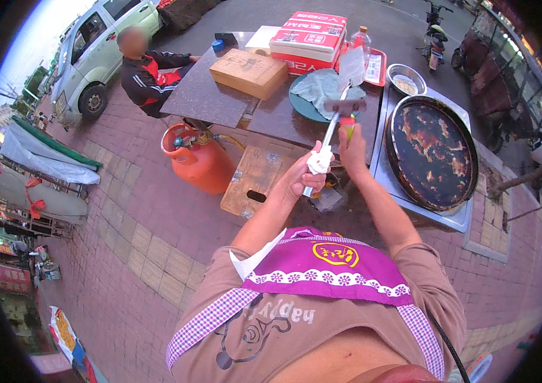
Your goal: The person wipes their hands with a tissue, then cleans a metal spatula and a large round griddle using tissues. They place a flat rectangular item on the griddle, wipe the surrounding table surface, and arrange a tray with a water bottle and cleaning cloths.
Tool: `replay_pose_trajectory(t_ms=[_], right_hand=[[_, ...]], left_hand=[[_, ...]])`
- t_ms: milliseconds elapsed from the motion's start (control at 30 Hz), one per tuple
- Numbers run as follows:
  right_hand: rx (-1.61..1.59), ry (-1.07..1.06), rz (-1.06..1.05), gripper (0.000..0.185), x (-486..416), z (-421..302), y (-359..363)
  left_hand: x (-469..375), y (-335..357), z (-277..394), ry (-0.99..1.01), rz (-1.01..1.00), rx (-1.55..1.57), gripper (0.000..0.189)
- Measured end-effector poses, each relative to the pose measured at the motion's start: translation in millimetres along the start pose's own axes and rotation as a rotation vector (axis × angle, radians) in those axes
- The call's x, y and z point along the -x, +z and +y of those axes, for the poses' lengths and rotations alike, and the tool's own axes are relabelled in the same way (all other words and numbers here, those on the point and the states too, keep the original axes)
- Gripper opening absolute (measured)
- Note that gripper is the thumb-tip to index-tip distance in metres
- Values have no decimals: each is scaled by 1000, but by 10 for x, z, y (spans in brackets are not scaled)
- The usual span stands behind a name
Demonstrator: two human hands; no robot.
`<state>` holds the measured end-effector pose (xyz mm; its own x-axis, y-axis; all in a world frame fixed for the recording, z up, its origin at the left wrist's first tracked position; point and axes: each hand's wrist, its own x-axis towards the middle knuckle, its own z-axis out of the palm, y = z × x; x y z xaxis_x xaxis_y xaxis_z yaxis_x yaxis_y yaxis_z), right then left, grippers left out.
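Observation:
My left hand (299, 173) grips the metal handle of a long spatula (351, 67), with a crumpled white tissue (320, 160) around the handle in my grasp. The spatula's broad blade points away from me, over a light blue cloth (318, 91) on a round green tray (299, 101). My right hand (355, 151) holds a small tool with a red and yellow-green handle (347, 127). Its wide dark head (345, 106) lies across the spatula's shaft in view; blur hides whether they touch and what the tool is exactly.
At right, a large round black pan (434, 153) with browned patches sits on a metal stove (380, 158), beside a steel bowl (407, 79). The table (204, 95) bears a wooden box (249, 72) and a red-white carton (308, 40). Below stand an orange gas cylinder (199, 165) and wooden stool (256, 179). A person (149, 81) sits left.

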<state>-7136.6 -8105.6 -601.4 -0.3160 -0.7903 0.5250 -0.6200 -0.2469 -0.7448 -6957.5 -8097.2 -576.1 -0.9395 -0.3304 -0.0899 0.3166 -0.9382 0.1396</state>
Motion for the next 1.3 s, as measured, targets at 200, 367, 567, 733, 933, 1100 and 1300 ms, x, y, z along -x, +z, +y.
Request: replay_pose_trajectory(t_ms=[200, 367, 567, 733, 933, 1100, 1300], right_hand=[[-110, -105, 34, 22, -147, 28, 5], [15, 59, -35, 22, -398, 43, -43], [-137, 69, -145, 25, 115, -169, -2], [9, -23, -2, 28, -543, -82, -102], [-1, -127, -22, 26, -199, -67, -92], [-51, -53, -100, 26, -214, -5, -113], [6, -86, -27, 24, -503, 58, -134]], left_hand=[[-36, -60, 50, -26, -169, 76, 53], [-62, 18, 54, -43, -188, 100, 54], [-100, 111, 96, 1, -78, 140, 52], [-48, 251, 92, 59, 53, -151, 51], [-41, 323, 102, 42, 195, -367, 50], [-30, 331, 115, 70, 268, -436, 51], [-27, 335, 131, 27, 211, -444, 51]])
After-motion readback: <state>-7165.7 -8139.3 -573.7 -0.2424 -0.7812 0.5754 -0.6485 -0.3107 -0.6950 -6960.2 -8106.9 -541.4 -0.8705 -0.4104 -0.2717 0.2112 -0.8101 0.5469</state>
